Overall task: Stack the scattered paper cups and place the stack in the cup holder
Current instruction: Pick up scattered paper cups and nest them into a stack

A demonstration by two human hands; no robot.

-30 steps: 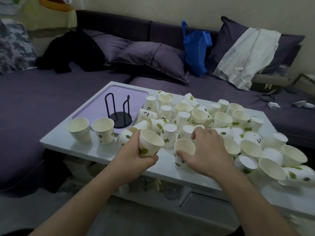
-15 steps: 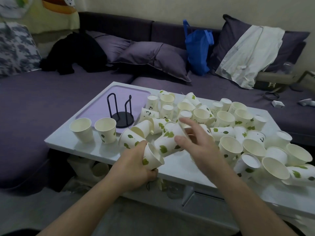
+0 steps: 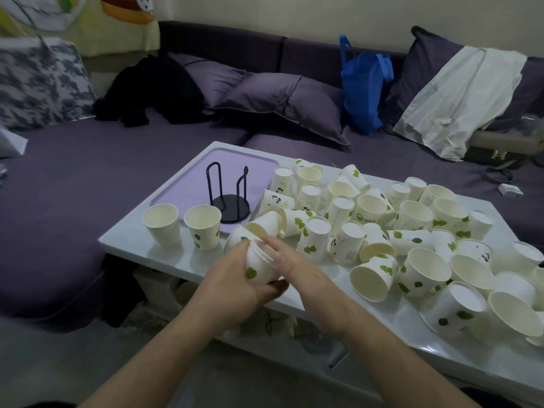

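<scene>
My left hand (image 3: pixel 235 287) grips a small stack of white paper cups with green leaves (image 3: pixel 259 267), tilted with the open end to the right. My right hand (image 3: pixel 294 266) lies against the stack's mouth with straight fingers. Many loose paper cups (image 3: pixel 374 231) lie and stand scattered over the white table (image 3: pixel 182 257), some upright, some upside down, some on their sides. The black wire cup holder (image 3: pixel 228 198) stands with nothing in it on a lilac tray (image 3: pixel 188 189) at the table's far left. Two upright cups (image 3: pixel 163 223) (image 3: pixel 203 226) stand apart near the left edge.
A purple sofa (image 3: pixel 73 172) wraps round the table's far and left sides. On it lie cushions (image 3: pixel 282 104), a blue bag (image 3: pixel 363 92), a white garment (image 3: pixel 459 95) and black clothing (image 3: pixel 150 89). The table's near edge is by my forearms.
My right hand brought a picked-up cup to the cup in my left hand and pushed it in; both hands have come together near the table's front edge.
</scene>
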